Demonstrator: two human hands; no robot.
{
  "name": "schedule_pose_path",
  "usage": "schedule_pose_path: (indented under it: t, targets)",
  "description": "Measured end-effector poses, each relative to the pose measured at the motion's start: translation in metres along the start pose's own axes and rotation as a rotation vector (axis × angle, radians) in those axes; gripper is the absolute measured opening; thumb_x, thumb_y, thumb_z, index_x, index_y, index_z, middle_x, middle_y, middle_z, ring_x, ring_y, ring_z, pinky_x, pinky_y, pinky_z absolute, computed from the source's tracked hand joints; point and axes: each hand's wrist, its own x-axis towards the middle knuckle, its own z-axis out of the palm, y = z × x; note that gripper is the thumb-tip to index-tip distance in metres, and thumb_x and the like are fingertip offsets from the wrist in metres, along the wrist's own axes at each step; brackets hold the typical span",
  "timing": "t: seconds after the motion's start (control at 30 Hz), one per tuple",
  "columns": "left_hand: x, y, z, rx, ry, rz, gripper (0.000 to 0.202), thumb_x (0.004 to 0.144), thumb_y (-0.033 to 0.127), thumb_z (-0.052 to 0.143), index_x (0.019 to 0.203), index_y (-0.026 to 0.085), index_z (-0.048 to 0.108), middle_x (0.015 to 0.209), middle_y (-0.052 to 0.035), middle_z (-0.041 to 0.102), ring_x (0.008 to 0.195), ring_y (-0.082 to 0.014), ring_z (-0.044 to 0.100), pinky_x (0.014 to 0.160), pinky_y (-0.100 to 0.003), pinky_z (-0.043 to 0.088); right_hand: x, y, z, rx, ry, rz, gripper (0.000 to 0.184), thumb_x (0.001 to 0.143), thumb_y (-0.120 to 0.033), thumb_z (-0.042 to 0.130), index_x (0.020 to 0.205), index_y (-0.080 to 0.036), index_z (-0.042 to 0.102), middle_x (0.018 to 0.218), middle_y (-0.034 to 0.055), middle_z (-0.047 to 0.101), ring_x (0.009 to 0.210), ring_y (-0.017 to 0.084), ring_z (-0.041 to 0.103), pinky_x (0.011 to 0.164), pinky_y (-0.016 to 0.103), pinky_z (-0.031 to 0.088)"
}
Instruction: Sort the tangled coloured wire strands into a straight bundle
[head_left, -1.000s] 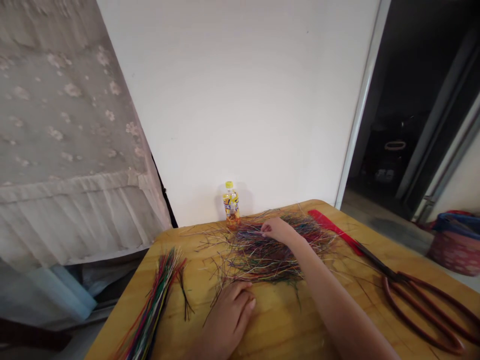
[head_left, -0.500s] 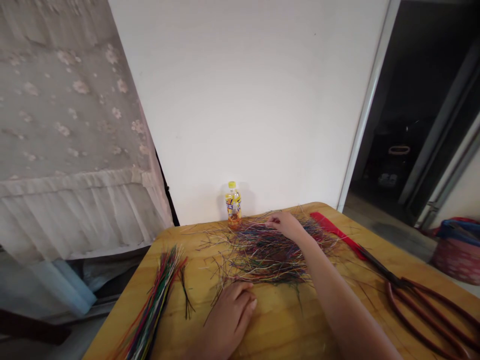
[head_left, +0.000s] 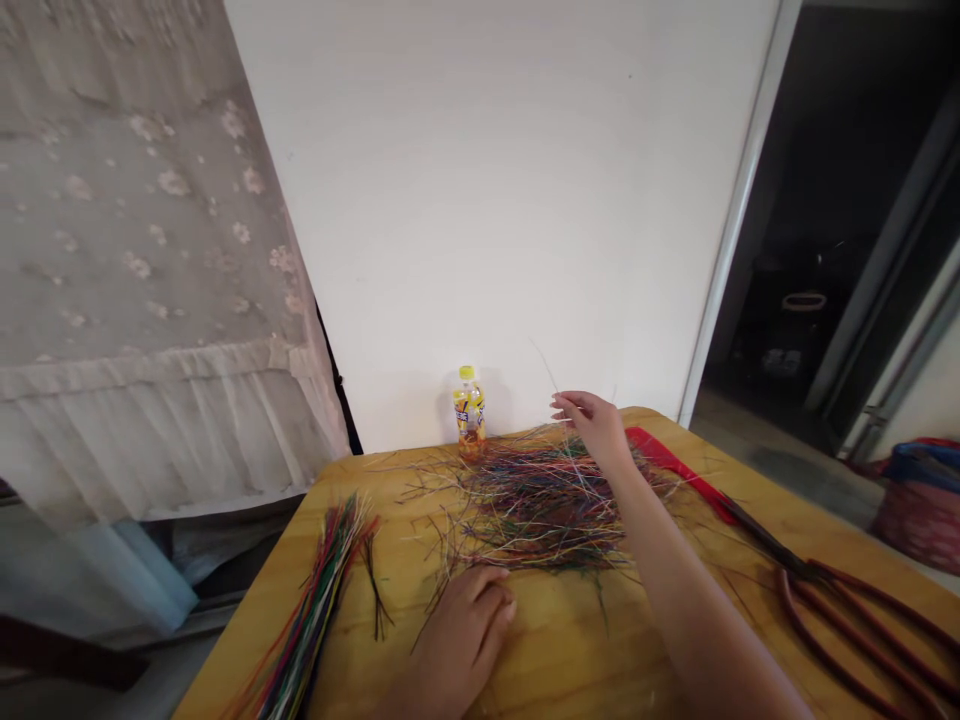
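Observation:
My right hand (head_left: 592,425) is raised over the far side of a tangled pile of thin coloured wires (head_left: 540,510). Its thumb and fingertips pinch one pale wire (head_left: 545,365), which sticks up against the wall and trails down behind the fingers. On the wooden table (head_left: 555,640), my left hand (head_left: 472,620) rests at the pile's near edge with its fingers curled together. What lies under those fingers, if anything, is hidden. A sorted bundle of coloured wires (head_left: 311,620) lies on the left, with a small dark bunch of wires (head_left: 372,585) beside it.
A bottle with a yellow cap (head_left: 469,412) stands at the table's back edge by the white wall (head_left: 487,200). To the right lie large scissors (head_left: 806,570), their blades toward a red strip (head_left: 679,468). A floral curtain (head_left: 150,230) hangs at the left.
My right hand has risen from the pile, moving slightly right, and now lifts a pale wire out of it. My left hand stays in place.

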Motion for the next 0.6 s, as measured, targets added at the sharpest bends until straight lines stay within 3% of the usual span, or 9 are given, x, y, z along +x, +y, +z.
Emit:
schedule_pose_path:
  t: [0.2,0.47,0.53,0.6]
  targets:
    - [0.0,0.0,0.0,0.003,0.023,0.012,0.026,0.094,0.028,0.036,0.101,0.023,0.061,0.116,-0.0046,0.059,0.112,-0.0195,0.052,0.098,-0.038,0.042,0.0,-0.01,0.003,0.215,0.013,0.099,0.034,0.061,-0.042,0.074,0.082,-0.016,0.066,0.08,0.0065,0.072,0.07,0.018,0.069,0.067,0.031,0.056]
    - [-0.004,-0.006,0.007,-0.068,0.091,0.012,0.027,0.092,0.029,0.039,0.111,0.025,0.057,0.121,-0.0057,0.057,0.115,-0.0203,0.05,0.102,-0.041,0.04,-0.008,-0.045,-0.002,0.419,0.32,-0.101,0.028,0.072,-0.038,0.067,0.089,-0.017,0.059,0.091,0.0078,0.071,0.08,0.018,0.068,0.078,0.034,0.054]
    - [-0.002,-0.007,0.008,-0.16,0.187,-0.026,0.03,0.091,0.03,0.041,0.118,0.025,0.053,0.123,-0.0068,0.056,0.117,-0.0218,0.049,0.102,-0.043,0.039,-0.011,-0.054,-0.005,0.395,0.262,-0.082,0.027,0.074,-0.038,0.064,0.091,-0.018,0.058,0.095,0.0084,0.07,0.083,0.017,0.068,0.078,0.032,0.054]
    - [0.0,-0.007,0.006,-0.31,0.34,-0.138,0.032,0.09,0.034,0.04,0.12,0.024,0.049,0.123,-0.0081,0.057,0.117,-0.0228,0.051,0.101,-0.044,0.041,-0.015,-0.059,-0.004,0.331,0.047,0.002,0.028,0.073,-0.039,0.065,0.09,-0.018,0.059,0.095,0.009,0.07,0.081,0.017,0.068,0.073,0.03,0.054]
